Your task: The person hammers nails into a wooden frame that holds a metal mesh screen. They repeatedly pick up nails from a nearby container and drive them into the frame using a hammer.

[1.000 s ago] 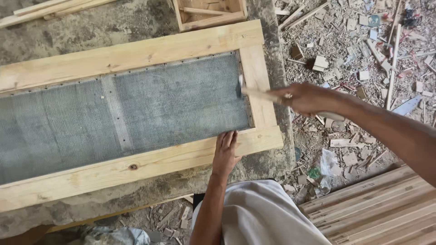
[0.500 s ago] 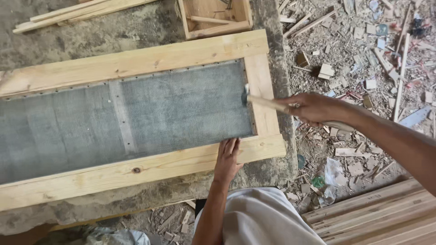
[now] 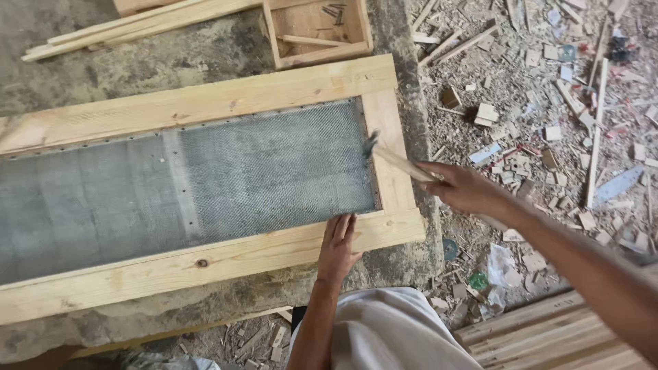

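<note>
My right hand (image 3: 466, 186) is clenched round the pale wooden handle of a small steel-headed hammer (image 3: 396, 162), whose head hangs blurred at the inner edge of the right-hand rail of the long pale pine frame (image 3: 205, 103), just where the grey woven wire mesh panel (image 3: 205, 181) meets the wood. My left hand (image 3: 338, 245) lies flat and released on the near rail by the corner, fingers (image 3: 340, 225) stretched toward the mesh and gripping nothing. The frame rests on the rough grey concrete surface (image 3: 137, 55), its right end close to that surface's edge, with the scrap-littered floor (image 3: 548, 103) beyond. Risks, as I judge them: the hammer head is near my left fingertips, so a stroke that glances off the rail could come down on them. A blow landing on the mesh rather than on a fixing could dent or tear the weave. I cannot make out any nail under the head, so a bent or missed fixing cannot be ruled out. The frame is held only by my flat palm, and hard strikes could shift it toward the edge. Against the frame half a second ago, the hammer head sits in much the same place along the right rail, my right hand has dropped lower and nearer my body, the handle now slopes more steeply, and my left hand keeps its place at the corner.
</note>
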